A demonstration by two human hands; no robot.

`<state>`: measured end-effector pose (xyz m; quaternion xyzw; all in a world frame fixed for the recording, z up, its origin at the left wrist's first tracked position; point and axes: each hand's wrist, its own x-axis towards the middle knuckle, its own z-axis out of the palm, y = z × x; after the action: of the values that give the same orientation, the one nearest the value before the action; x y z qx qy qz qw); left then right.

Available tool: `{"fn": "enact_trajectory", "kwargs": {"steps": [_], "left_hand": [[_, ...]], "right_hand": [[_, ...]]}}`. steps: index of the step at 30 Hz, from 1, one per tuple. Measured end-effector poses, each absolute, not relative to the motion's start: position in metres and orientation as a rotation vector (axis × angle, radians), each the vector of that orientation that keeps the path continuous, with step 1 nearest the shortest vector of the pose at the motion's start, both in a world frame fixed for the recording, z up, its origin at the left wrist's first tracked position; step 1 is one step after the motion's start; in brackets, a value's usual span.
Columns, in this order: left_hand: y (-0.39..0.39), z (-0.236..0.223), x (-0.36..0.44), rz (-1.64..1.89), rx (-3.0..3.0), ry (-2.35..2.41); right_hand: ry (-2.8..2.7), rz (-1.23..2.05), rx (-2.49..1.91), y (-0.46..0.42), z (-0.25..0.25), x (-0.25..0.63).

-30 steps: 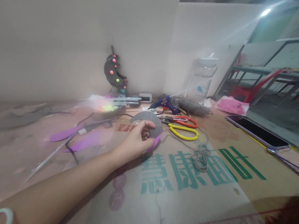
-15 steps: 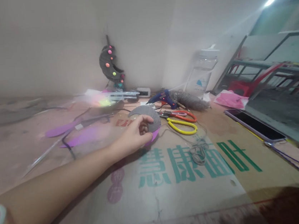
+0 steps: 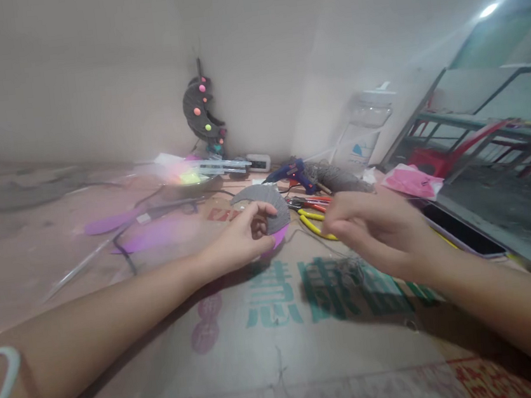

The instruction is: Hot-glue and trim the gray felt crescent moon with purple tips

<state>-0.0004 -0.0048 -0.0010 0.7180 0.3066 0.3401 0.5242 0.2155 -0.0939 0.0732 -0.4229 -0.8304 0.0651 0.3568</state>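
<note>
My left hand [image 3: 245, 232] pinches a grey, yarn-wrapped crescent [image 3: 273, 206] between thumb and fingers, low over a printed board. A purple piece [image 3: 280, 238] shows along the crescent's lower edge. My right hand [image 3: 377, 228] hangs to the right, fingers curled together; whether anything is in them I cannot make out. Partly behind it lie a hand tool's looped yellow handle [image 3: 314, 224] and red handle [image 3: 316, 201]. Under the right hand is a loose tangle of grey yarn [image 3: 350, 269], with a strand running toward the crescent.
Behind are a blue glue gun [image 3: 291, 173], a grey yarn bundle [image 3: 340, 178] and a clear bottle [image 3: 367, 123]. A phone [image 3: 465, 227] and pink packet [image 3: 414, 181] lie right. Purple pieces [image 3: 110, 223] lie left. A decorated dark crescent [image 3: 198, 111] stands against the wall.
My right hand has come in from the lower right edge to above the yarn and the tool's handles. My left hand keeps its hold on the crescent. The view has shifted slightly.
</note>
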Motion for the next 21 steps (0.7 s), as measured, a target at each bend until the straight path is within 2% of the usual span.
{"fn": "enact_trajectory", "kwargs": {"steps": [5, 9, 16, 21], "left_hand": [[-0.008, 0.000, 0.000, 0.813, 1.781, 0.728], [-0.010, 0.001, -0.002, 0.821, 1.803, 0.711], [-0.008, -0.001, -0.006, 0.770, 1.857, 0.646], [-0.008, -0.002, -0.005, 0.798, 1.835, 0.553]], "right_hand": [[-2.121, 0.120, -1.105, -0.057, 0.028, 0.209], [-2.154, 0.215, -1.279, -0.052, 0.019, 0.207], [-1.936, 0.865, -1.342, -0.046, 0.019, 0.202], [-1.680, 1.158, -1.266, -0.044, 0.015, 0.203]]}}
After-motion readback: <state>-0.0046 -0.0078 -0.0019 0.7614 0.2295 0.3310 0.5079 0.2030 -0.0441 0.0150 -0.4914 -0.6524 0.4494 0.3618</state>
